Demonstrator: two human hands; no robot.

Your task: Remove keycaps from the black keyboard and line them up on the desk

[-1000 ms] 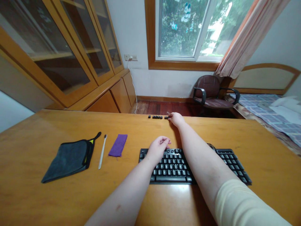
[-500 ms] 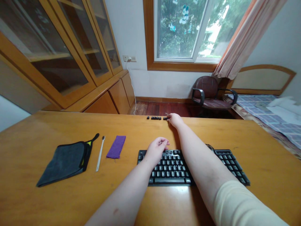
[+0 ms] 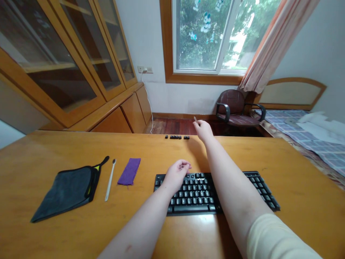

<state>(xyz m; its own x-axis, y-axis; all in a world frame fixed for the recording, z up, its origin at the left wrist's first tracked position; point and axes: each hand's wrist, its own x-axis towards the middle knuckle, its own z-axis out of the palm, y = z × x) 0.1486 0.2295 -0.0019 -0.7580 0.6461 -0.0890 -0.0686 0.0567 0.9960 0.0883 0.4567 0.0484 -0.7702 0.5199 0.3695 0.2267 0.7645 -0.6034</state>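
Observation:
A black keyboard lies on the wooden desk, partly covered by my forearms. My left hand rests over its upper left part, fingers curled together; whether anything is between them is hidden. Past the far desk edge, my right hand is raised with its fingers pinched. A thin brownish tip and a small dark spot show at those fingers, too small to name. To the left of this hand, several black keycaps sit in a row along the far edge of the desk.
On the left of the desk lie a dark grey cloth, a white toothbrush and a purple cloth. Beyond the desk are a glass-door cabinet, a brown armchair and a bed.
My right hand has lifted away from the right end of the keycap row, up and slightly right. My left hand stays over the keyboard. The whole view has shifted a little.

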